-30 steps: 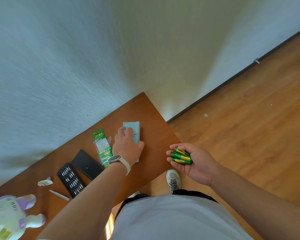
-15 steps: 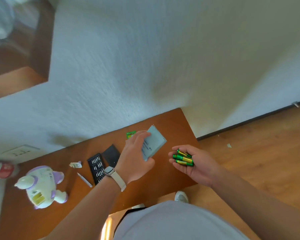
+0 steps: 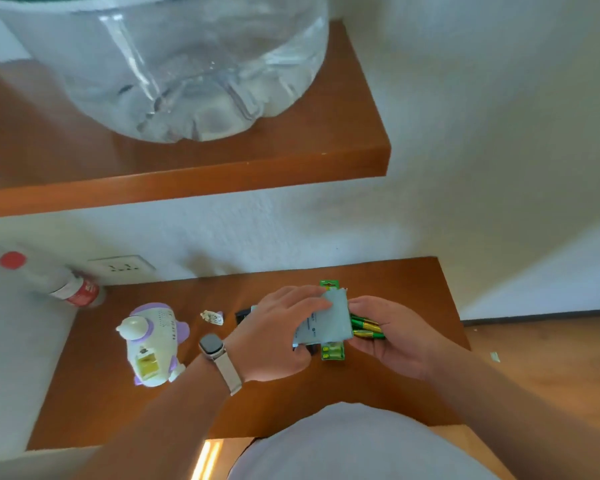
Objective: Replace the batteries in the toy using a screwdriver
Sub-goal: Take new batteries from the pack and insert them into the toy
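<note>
Left hand (image 3: 274,337) is gripping a pale pouch (image 3: 329,317); right hand (image 3: 395,341) is cupping green batteries (image 3: 366,329). Bagging is probably proceeding, calling for an opened pouch mouth.

On my feed I see bare forearms (image 3: 160,420), a smartwatch (image 3: 211,344) with a dark rounded-rectangle face on a pale cream strap (image 3: 230,374) just behind the left hand (image 3: 274,337) at centre frame, and a light grey shirt (image 3: 357,448) filling the bottom centre.

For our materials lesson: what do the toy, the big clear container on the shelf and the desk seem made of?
Toy: likely moulded plastic, smooth white-and-purple shell.
Container: probably clear plastic, see-through with moulded ribs.
Desk: wood or laminate, even reddish-brown, satin; cannot tell which.
</note>
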`<state>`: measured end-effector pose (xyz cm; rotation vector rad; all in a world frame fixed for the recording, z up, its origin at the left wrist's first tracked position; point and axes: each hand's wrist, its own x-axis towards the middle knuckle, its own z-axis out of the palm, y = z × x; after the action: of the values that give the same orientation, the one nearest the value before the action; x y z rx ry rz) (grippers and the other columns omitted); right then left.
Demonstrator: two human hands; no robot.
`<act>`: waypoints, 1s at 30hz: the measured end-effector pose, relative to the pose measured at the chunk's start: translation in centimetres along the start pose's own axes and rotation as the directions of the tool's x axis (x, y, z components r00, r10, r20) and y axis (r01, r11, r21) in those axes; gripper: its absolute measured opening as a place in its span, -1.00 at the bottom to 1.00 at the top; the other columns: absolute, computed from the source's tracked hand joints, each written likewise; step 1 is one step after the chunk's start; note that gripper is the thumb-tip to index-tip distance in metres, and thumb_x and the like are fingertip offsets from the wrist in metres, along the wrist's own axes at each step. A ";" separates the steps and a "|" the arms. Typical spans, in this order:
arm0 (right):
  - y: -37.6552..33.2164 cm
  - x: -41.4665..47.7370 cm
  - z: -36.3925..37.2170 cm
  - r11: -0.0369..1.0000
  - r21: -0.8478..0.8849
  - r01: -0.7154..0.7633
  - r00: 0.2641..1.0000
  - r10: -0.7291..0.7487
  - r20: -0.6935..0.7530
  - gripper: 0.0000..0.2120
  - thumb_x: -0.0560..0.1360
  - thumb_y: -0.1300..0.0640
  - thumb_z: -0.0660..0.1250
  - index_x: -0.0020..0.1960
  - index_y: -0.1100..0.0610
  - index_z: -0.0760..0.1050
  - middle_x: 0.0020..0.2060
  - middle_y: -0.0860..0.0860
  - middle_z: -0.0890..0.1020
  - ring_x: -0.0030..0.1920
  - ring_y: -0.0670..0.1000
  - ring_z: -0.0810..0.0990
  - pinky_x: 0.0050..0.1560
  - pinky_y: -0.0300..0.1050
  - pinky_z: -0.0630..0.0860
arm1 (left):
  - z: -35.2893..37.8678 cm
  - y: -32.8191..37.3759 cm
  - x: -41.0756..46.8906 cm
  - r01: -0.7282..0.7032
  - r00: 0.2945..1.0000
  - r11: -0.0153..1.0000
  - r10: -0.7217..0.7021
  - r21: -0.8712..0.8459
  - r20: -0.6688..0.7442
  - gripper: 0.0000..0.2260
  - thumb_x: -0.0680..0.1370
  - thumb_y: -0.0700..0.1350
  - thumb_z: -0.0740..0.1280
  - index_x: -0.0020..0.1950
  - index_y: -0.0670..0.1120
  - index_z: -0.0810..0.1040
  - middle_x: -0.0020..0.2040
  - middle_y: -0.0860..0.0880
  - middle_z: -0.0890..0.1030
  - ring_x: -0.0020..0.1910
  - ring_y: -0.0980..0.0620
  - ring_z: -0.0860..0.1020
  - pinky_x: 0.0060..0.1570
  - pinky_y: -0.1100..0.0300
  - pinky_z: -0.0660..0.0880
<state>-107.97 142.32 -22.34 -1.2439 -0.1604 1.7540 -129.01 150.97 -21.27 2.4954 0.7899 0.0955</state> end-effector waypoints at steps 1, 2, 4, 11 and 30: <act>0.1 0.5 0.6 1.000 -0.027 -0.007 1.000 0.007 0.004 -0.82 0.57 0.19 0.36 0.13 0.24 0.59 -0.02 0.23 0.71 -0.01 0.12 0.72 -0.26 -0.13 0.66 | -0.3 -0.7 -0.4 0.013 1.000 1.000 -0.013 0.011 0.008 -0.37 0.41 -0.04 0.36 0.47 0.19 0.30 0.50 0.19 0.30 0.47 0.10 0.22 0.38 0.14 0.23; 0.1 1.0 1.2 0.998 -0.055 -0.012 1.000 0.012 0.005 -0.84 0.57 0.19 0.37 0.11 0.23 0.59 -0.02 0.22 0.71 0.01 0.14 0.72 -0.27 -0.14 0.65 | -0.6 -1.4 -0.7 0.023 1.000 0.999 -0.023 0.022 0.019 -0.37 0.41 -0.03 0.34 0.47 0.20 0.30 0.51 0.20 0.29 0.47 0.10 0.21 0.38 0.13 0.24; 0.3 2.0 2.4 0.993 -0.118 -0.024 1.000 0.025 0.004 -0.87 0.57 0.19 0.36 0.08 0.19 0.61 -0.01 0.20 0.72 0.05 0.16 0.71 -0.25 -0.14 0.65 | -1.2 -2.6 -1.1 0.032 0.999 0.999 -0.033 0.044 0.040 -0.37 0.40 -0.02 0.33 0.47 0.21 0.30 0.51 0.20 0.28 0.47 0.11 0.19 0.37 0.11 0.26; 0.1 4.9 5.4 0.949 -0.310 -0.056 0.998 0.052 -0.021 -0.86 0.59 0.16 0.36 0.10 0.19 0.59 0.05 0.19 0.70 0.07 0.15 0.70 -0.21 -0.14 0.63 | -3.1 -6.1 -1.5 0.023 0.995 0.996 -0.031 0.082 0.097 -0.36 0.41 -0.04 0.33 0.49 0.20 0.30 0.53 0.19 0.28 0.47 0.10 0.18 0.42 0.09 0.20; 1.2 7.1 6.1 0.867 -0.497 -0.008 1.000 0.022 0.021 -0.75 0.41 0.01 0.34 -0.02 0.13 0.65 -0.13 0.03 0.73 -0.12 0.04 0.71 -0.27 -0.20 0.59 | -2.8 -7.9 -1.5 0.006 0.979 1.000 -0.012 0.026 0.205 -0.29 0.42 -0.05 0.34 0.52 0.28 0.16 0.47 0.20 0.23 0.45 0.11 0.13 0.42 0.02 0.24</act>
<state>-113.81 149.31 -24.89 -1.5874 -0.6572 1.8031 -134.96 156.92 -22.64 2.4752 0.7194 -0.1744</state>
